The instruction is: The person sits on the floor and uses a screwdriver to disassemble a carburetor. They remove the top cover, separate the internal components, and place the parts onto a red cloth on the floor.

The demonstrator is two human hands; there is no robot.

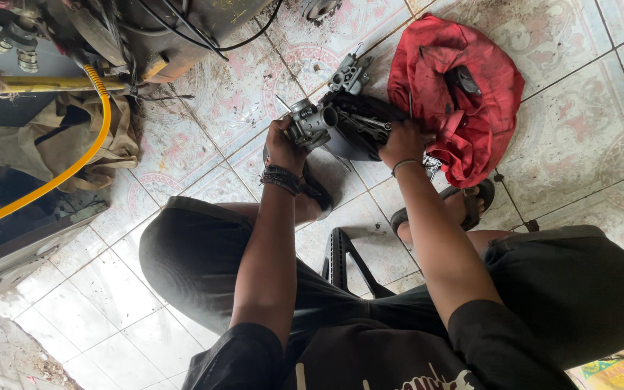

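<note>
I sit low over a tiled floor with both arms stretched forward. My left hand grips a grey metal carburetor by its near end; beaded bands circle that wrist. My right hand is closed on a black, rounded engine part that joins the carburetor. A thin metal tool tip pokes up beside the right hand. A second grey metal carburetor piece lies on the floor just beyond the held parts.
A red cloth lies crumpled on the tiles at right. A yellow hose curves off a motorcycle engine at top left, over a tan rag. A black stool frame sits between my knees.
</note>
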